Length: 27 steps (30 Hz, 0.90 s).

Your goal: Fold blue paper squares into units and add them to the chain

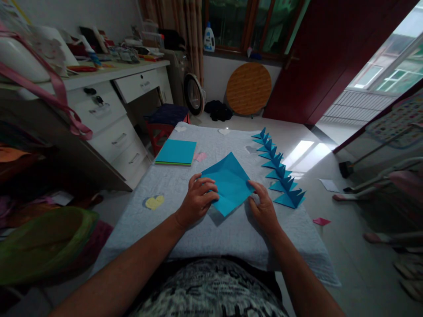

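Observation:
A square sheet of blue origami paper (pixel 230 180) is held in front of me, turned corner-up like a diamond, with faint creases across it. My left hand (pixel 200 197) grips its left corner, fingers curled over the top face. At the opposite corner, my right hand (pixel 262 204) pinches the paper between thumb and fingers. To the right stands a row of several folded blue paper pieces (pixel 280 169) with pointed tips. A stack of square paper (pixel 176 152), blue on top with green edges beneath, lies at the back left of the table.
A pale cloth with heart patches covers the table (pixel 158 233). A desk with drawers (pixel 115 132) and a red stool (pixel 165 123) stand to the left. On the floor at right lies a pink paper piece (pixel 321 221). A round wooden board (pixel 249 89) leans against the far wall.

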{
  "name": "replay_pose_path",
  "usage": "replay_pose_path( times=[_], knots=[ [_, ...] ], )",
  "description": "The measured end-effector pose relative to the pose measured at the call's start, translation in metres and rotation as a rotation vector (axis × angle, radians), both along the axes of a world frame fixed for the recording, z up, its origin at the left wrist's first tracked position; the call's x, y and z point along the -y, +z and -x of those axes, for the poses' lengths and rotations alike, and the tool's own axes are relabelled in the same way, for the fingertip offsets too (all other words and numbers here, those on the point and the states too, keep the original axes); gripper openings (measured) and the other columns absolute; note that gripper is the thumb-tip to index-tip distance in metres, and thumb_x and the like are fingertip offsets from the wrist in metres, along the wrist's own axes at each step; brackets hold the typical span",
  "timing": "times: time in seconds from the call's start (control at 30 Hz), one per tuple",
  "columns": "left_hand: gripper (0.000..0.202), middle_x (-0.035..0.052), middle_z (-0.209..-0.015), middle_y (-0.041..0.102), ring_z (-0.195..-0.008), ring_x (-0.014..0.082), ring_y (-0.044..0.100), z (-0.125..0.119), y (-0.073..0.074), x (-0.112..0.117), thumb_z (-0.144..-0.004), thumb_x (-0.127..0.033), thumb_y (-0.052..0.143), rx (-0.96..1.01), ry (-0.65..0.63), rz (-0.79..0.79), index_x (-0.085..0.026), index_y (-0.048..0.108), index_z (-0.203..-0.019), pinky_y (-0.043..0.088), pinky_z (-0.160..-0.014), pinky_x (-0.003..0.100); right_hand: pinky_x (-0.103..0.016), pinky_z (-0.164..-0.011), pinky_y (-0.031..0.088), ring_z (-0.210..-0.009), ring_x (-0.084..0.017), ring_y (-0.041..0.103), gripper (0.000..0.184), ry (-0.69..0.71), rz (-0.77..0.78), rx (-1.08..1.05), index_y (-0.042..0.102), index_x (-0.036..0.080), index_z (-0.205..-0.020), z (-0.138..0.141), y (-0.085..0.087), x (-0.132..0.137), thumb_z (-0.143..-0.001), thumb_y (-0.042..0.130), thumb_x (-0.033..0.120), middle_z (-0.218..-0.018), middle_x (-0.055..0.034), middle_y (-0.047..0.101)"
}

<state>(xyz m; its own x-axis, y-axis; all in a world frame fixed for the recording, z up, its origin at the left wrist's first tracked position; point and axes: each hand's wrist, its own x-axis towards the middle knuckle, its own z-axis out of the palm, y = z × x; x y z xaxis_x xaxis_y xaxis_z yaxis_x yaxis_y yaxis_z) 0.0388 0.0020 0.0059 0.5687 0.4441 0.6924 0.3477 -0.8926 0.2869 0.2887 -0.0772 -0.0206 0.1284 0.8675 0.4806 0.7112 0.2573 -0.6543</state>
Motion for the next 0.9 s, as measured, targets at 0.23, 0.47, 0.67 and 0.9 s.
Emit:
replay_pose_path(
  times=[0.23, 0.47, 0.67, 0.9],
  knots=[
    [0.028, 0.0009, -0.096, 0.072, -0.112, 0.0239, 0.054, 0.002, 0.001, 0.002, -0.093, -0.015, 0.049, 0.022, 0.146, -0.04, -0.028, 0.068, -0.075, 0.025, -0.113, 0.056, -0.047, -0.097, 0.051, -0.109, -0.025, 0.061, 0.044, 0.001, -0.009, -0.055, 0.06, 0.024, -0.133, -0.002, 0.006, 0.001, -0.091, 0.048, 0.019, -0.122, -0.0108, 0.066],
    [0.027, 0.0052, -0.098, 0.069, -0.112, 0.0249, 0.053, 0.004, 0.003, -0.001, -0.09, -0.011, 0.049, 0.079, 0.149, 0.028, -0.025, 0.065, -0.073, 0.046, -0.098, 0.048, -0.043, -0.095, 0.052, -0.109, -0.024, 0.063, 0.042, 0.028, 0.01, -0.148, 0.061, 0.025, -0.133, -0.005, 0.009, 0.003, -0.093, 0.049, 0.024, -0.122, -0.0096, 0.067],
    [0.026, 0.0056, -0.099, 0.064, -0.115, 0.0219, 0.058, 0.002, 0.001, -0.003, -0.091, -0.006, 0.044, 0.194, 0.105, 0.047, -0.022, 0.056, -0.075, 0.052, -0.096, 0.044, -0.042, -0.092, 0.054, -0.103, -0.023, 0.065, 0.039, 0.023, 0.027, -0.194, 0.063, 0.025, -0.13, -0.005, 0.009, 0.004, -0.093, 0.051, 0.024, -0.12, -0.0089, 0.068],
    [0.017, 0.0051, -0.096, 0.064, -0.114, 0.022, 0.062, 0.001, 0.0, -0.005, -0.092, -0.008, 0.049, 0.282, 0.037, 0.082, -0.022, 0.054, -0.083, 0.054, -0.094, 0.042, -0.041, -0.09, 0.056, -0.103, -0.023, 0.068, 0.043, 0.046, 0.05, -0.294, 0.058, 0.025, -0.134, -0.007, 0.0, 0.003, -0.092, 0.055, 0.025, -0.125, -0.0089, 0.068]
  ],
)
